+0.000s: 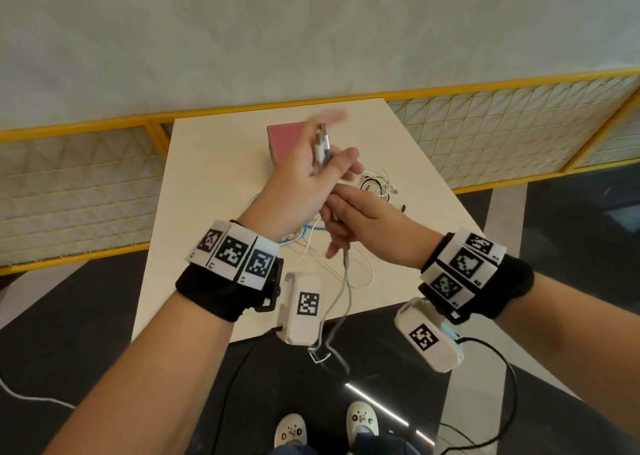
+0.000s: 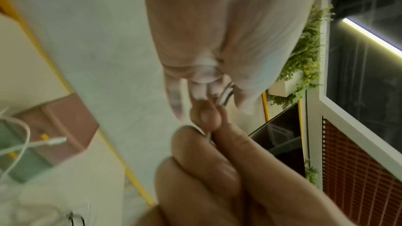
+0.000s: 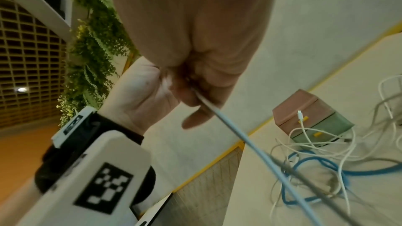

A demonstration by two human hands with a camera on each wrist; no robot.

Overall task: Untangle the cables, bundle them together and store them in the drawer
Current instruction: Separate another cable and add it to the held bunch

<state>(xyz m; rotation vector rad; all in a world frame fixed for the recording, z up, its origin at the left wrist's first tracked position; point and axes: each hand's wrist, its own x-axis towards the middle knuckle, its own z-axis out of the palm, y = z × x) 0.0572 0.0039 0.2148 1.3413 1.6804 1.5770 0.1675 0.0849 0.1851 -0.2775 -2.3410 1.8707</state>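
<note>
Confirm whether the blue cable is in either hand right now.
No: the blue cable lies on the table among white cables, while the left hand and right hand hold pale cables.

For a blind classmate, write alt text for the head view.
Left hand grips white cable plugs above a table while right hand pinches the strands below. Tangled cables and a pink drawer box lie behind.

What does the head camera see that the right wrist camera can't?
Only the head view shows the shoes, the plugs held in the left hand, and both wristbands.

Only the right wrist view shows the plants and the box's yellow handles.

Both show the right hand gripping a white cable, the pink box and the blue cable.
</note>
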